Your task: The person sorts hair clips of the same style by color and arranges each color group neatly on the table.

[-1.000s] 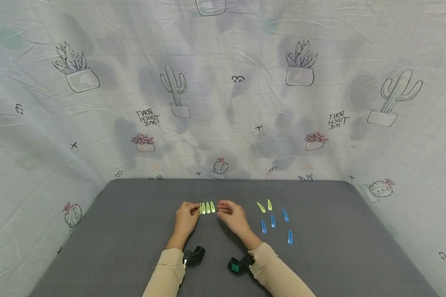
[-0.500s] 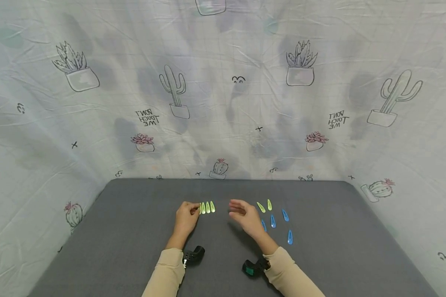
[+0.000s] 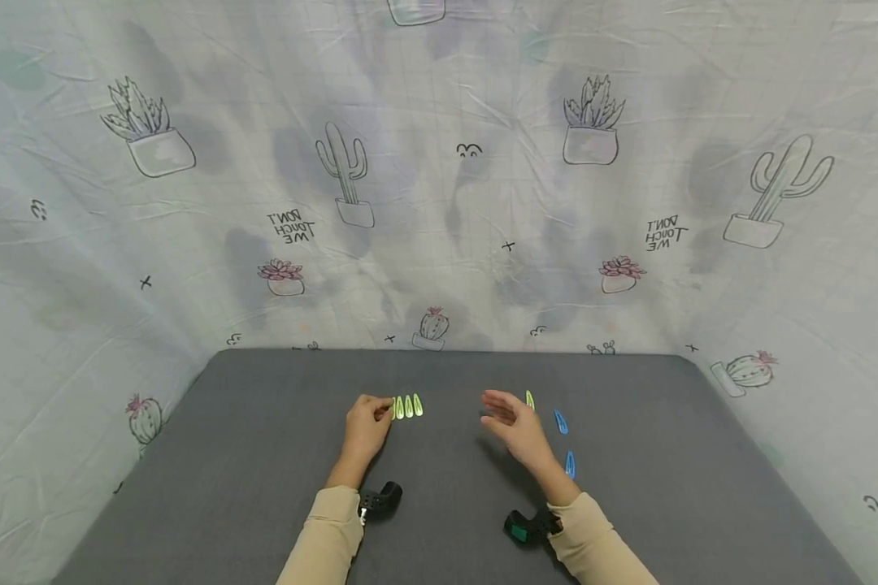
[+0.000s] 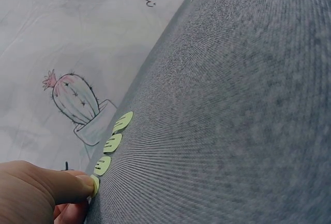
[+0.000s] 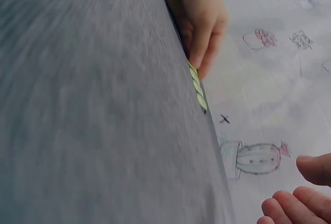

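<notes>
My left hand [image 3: 366,424] pinches the leftmost yellow-green snap hair clip [image 4: 95,185] between thumb and fingers. It is the end one of a short row of such clips lying side by side on the table, the farthest being this hair clip [image 3: 418,405]. My right hand [image 3: 521,431] hovers farther right, fingers apart from the thumb and nothing between them. Just past it lies another yellow-green hair clip [image 3: 530,399], partly covered. Beside that hand are a blue hair clip [image 3: 561,422] and a nearer blue hair clip [image 3: 570,464]. The right hand hides other clips.
A grey cloth-like surface covers the table [image 3: 263,463]. Behind it and at both sides hangs a pale curtain [image 3: 439,203] with cactus drawings. Each wrist carries a black camera mount, such as the right one [image 3: 530,528].
My right hand has moved right, away from the yellow-green row, now covering a yellow-green clip and some blue ones. The left hand has stayed at the row's left end.
</notes>
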{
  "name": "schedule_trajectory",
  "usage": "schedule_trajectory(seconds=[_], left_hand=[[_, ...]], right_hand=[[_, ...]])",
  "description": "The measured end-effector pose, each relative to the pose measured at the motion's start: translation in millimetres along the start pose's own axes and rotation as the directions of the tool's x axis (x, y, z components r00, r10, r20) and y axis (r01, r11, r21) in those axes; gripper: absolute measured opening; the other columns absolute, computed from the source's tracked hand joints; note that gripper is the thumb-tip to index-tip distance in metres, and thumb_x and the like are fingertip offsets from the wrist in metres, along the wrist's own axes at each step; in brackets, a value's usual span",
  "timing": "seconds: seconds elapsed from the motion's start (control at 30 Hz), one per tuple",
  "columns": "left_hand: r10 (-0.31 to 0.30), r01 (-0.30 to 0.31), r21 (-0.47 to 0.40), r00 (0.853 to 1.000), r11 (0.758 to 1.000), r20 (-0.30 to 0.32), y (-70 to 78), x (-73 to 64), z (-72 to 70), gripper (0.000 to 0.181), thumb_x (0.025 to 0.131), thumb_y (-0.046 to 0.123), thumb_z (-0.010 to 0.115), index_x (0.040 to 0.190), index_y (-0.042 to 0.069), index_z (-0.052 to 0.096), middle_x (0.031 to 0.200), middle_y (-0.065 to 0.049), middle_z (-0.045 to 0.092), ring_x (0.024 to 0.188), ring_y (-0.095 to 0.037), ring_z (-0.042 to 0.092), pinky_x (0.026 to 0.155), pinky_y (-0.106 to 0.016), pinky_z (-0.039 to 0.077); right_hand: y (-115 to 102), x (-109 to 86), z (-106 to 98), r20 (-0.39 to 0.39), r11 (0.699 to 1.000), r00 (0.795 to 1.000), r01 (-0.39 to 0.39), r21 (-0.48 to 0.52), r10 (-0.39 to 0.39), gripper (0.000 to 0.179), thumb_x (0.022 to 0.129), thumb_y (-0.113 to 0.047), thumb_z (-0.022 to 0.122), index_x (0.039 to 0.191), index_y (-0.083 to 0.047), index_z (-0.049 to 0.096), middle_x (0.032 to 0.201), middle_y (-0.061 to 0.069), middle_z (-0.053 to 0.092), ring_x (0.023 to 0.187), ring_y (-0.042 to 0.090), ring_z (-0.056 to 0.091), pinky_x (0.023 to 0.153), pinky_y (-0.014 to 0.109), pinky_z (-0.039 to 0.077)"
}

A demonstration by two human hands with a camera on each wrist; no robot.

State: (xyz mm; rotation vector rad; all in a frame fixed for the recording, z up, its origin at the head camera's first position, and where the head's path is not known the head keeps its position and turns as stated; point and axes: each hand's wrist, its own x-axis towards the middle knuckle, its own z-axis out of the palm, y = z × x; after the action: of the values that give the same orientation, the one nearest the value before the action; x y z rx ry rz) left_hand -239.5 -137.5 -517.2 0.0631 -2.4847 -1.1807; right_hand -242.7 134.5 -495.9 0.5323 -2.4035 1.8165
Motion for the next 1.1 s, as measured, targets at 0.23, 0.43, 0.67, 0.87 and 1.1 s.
schedule_trajectory(seconds=[0.23, 0.43, 0.67, 0.87, 1.1], left_hand=[[0.002, -0.002, 0.005, 1.000, 1.000, 0.001, 1.4, -0.9, -1.3, 0.018, 0.085, 0.003, 0.067, 0.101, 0.001, 0.072, 0.092, -0.011, 0.058, 0.081, -0.022, 0.059, 0.072, -0.035, 0.051], [0.004, -0.004, 0.009, 1.000, 1.000, -0.003, 2.0, -2.0, -0.5, 0.018, 0.085, 0.003, 0.067, 0.101, 0.001, 0.072, 0.092, -0.011, 0.058, 0.081, -0.022, 0.060, 0.072, -0.035, 0.051], [-0.006, 0.006, 0.012, 1.000, 1.000, -0.003, 2.2, -4.8, 0.5, 0.018, 0.085, 0.003, 0.067, 0.101, 0.000, 0.072, 0.093, -0.011, 0.058, 0.081, -0.022, 0.060, 0.072, -0.035, 0.051], [-0.007, 0.007, 0.017, 1.000, 1.000, -0.008, 2.7, -6.7, 0.7, 0.018, 0.085, 0.003, 0.067, 0.101, 0.001, 0.073, 0.092, -0.011, 0.059, 0.081, -0.022, 0.059, 0.072, -0.035, 0.050], [-0.004, 0.004, 0.011, 1.000, 1.000, -0.004, 1.0, -4.7, 0.2, 0.018, 0.085, 0.004, 0.066, 0.101, 0.000, 0.072, 0.092, -0.011, 0.059, 0.081, -0.022, 0.059, 0.072, -0.035, 0.050]], right_hand=[[5, -3.2, -20, -0.010, 1.000, 1.000, -0.008, -0.015, 0.008, 0.048, 0.087, -0.006, 0.067, 0.131, 0.006, 0.051, 0.128, 0.023, 0.057, 0.120, 0.037, 0.054, 0.098, 0.043, 0.045], [9, -4.0, -36, -0.039, 0.998, 0.998, -0.048, -0.047, 0.046, 0.050, 0.087, -0.009, 0.067, 0.132, 0.006, 0.050, 0.130, 0.023, 0.056, 0.121, 0.037, 0.053, 0.099, 0.046, 0.043], [7, -5.1, -50, -0.087, 0.997, 0.994, -0.073, -0.041, 0.069, 0.046, 0.088, -0.003, 0.065, 0.130, 0.009, 0.050, 0.128, 0.027, 0.055, 0.119, 0.040, 0.053, 0.098, 0.039, 0.046], [26, 0.3, -57, -0.128, 0.995, 0.988, -0.093, -0.038, 0.088, 0.046, 0.088, -0.005, 0.065, 0.130, 0.007, 0.051, 0.129, 0.025, 0.056, 0.120, 0.037, 0.054, 0.094, 0.026, 0.048], [28, 3.6, -56, -0.169, 0.992, 0.979, -0.121, -0.038, 0.113, 0.047, 0.087, -0.001, 0.065, 0.130, 0.008, 0.050, 0.128, 0.027, 0.055, 0.118, 0.038, 0.055, 0.090, 0.023, 0.050]])
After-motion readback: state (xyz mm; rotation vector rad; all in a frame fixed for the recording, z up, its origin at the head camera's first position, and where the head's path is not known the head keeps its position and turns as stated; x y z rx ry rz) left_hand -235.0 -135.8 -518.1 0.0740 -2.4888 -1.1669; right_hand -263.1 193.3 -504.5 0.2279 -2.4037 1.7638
